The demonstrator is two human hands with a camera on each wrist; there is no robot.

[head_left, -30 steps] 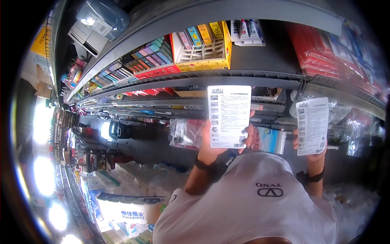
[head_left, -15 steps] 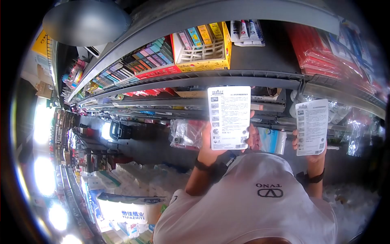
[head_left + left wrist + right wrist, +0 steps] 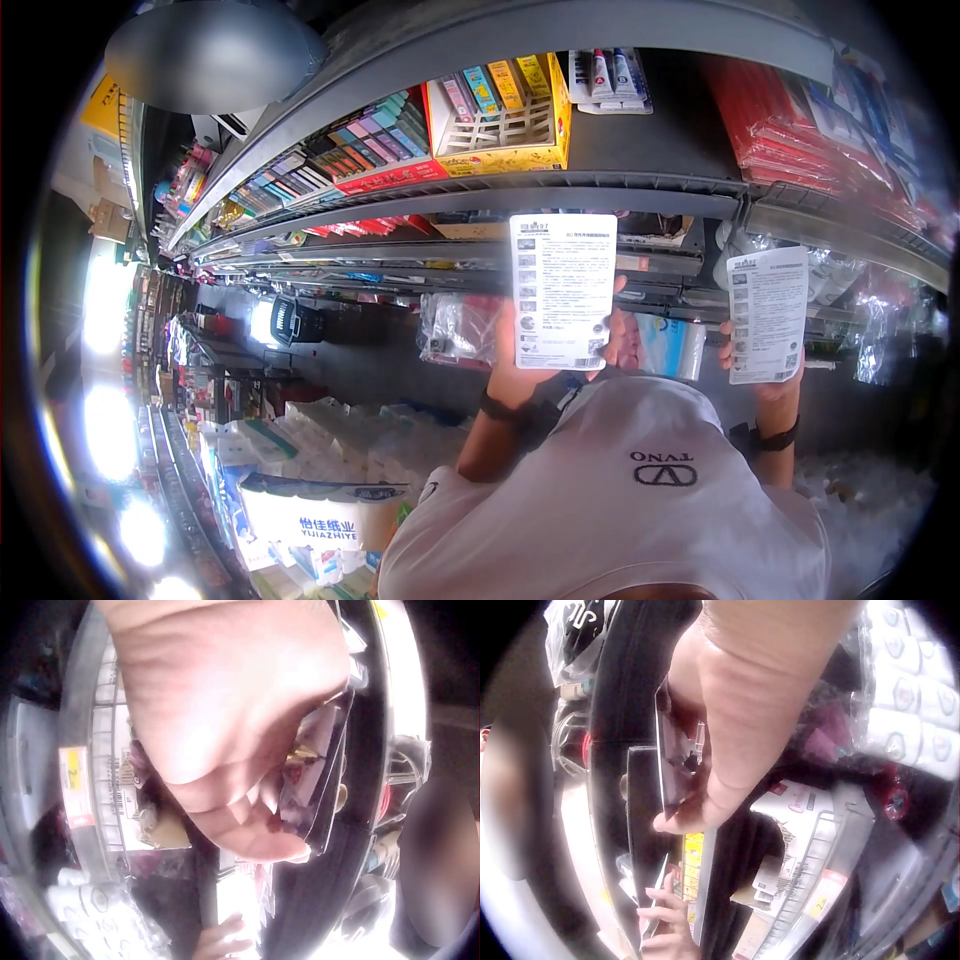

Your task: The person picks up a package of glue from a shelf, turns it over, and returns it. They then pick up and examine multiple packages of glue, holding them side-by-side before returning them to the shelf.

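Observation:
In the head view my left hand (image 3: pixel 506 340) holds up a white card-backed package (image 3: pixel 565 290), its printed back facing the camera, with small pictures down one side and a barcode at the bottom. To the right of it, my right hand (image 3: pixel 785 387) holds a similar white package (image 3: pixel 768 310), tilted slightly. Fingers curl around the edges of both. From the left wrist view, the left hand (image 3: pixel 232 697) grips a package (image 3: pixel 311 772) with a dark, shiny front. Seen from the right wrist, the right hand (image 3: pixel 750 712) pinches its package (image 3: pixel 673 761) by the edges.
A shelf (image 3: pixel 660 150) runs across the top, carrying a yellow display box (image 3: pixel 505 160), carded tubes (image 3: pixel 610 80) and red plastic packs (image 3: pixel 790 140). Plastic-wrapped goods (image 3: pixel 460 330) sit lower, behind the hands. White paper packs (image 3: pixel 320 515) are stacked at lower left.
Both packages have sunk slightly, and the right one has shifted a little left and turned slightly. A grey blurred oval now covers the plastic-wrapped item at upper left. Both holds look unchanged.

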